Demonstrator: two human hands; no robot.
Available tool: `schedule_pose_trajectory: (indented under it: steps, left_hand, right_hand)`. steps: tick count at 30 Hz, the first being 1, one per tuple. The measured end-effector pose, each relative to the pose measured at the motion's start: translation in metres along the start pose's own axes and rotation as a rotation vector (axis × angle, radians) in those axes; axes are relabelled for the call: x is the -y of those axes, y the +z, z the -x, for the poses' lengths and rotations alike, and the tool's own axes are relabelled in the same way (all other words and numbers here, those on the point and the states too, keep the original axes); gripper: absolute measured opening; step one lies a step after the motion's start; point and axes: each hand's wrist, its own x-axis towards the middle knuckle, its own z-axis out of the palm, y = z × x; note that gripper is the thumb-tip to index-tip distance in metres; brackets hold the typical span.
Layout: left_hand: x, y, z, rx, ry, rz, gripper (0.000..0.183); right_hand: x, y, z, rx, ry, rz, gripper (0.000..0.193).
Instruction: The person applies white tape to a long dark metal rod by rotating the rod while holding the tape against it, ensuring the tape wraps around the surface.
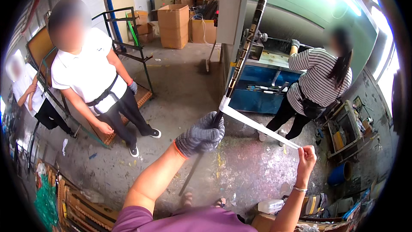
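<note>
My left hand (199, 136), in a grey knit glove with an orange cuff, is closed around a long dark pole (245, 45) with gold and pale bands. The pole slants up and away to the top edge of the view. White tape (262, 128) wraps the pole just above my glove and stretches as a taut strip down to the right. Its far end is pinched in the fingers of my bare right hand (307, 159), which has a bracelet at the wrist. A dark thin line runs below the glove toward the floor; I cannot tell if it is the pole or a shadow.
A person in a white shirt (86, 66) stands at left, another farther back. At right a person in stripes (322, 66) works at a blue bench (262, 88). Cardboard boxes (173, 25) stand at the back; a wooden rack (71, 202) is near left, a blue barrel (339, 174) right.
</note>
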Motion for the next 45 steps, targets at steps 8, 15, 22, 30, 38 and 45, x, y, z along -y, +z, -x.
schedule_pose_trajectory:
  steps: [8, 15, 22, 30, 38, 45]
  left_hand:
    - [0.006, -0.020, 0.004, -0.104, 0.021, -0.048, 0.029]
    - [0.004, -0.026, 0.007, -0.203, -0.042, -0.039, 0.021]
    - [0.005, -0.025, 0.003, -0.227, -0.169, 0.029, 0.005]
    - [0.017, -0.024, -0.009, -0.224, -0.220, 0.051, 0.010]
    - [0.041, -0.036, -0.025, -0.163, -0.157, -0.016, 0.008]
    - [0.052, -0.040, -0.028, -0.314, -0.140, -0.023, 0.019]
  right_hand:
    - [-0.012, -0.016, -0.004, 0.010, -0.008, 0.022, 0.016]
    - [-0.024, -0.028, -0.009, 0.003, -0.012, 0.035, 0.018]
    - [-0.044, -0.060, -0.005, -0.015, 0.048, 0.023, 0.015]
    - [-0.070, -0.095, 0.010, -0.040, 0.111, 0.094, 0.016]
    - [-0.081, -0.114, 0.027, -0.049, 0.173, 0.120, 0.016]
    - [-0.085, -0.123, 0.031, -0.019, 0.165, 0.161, 0.017]
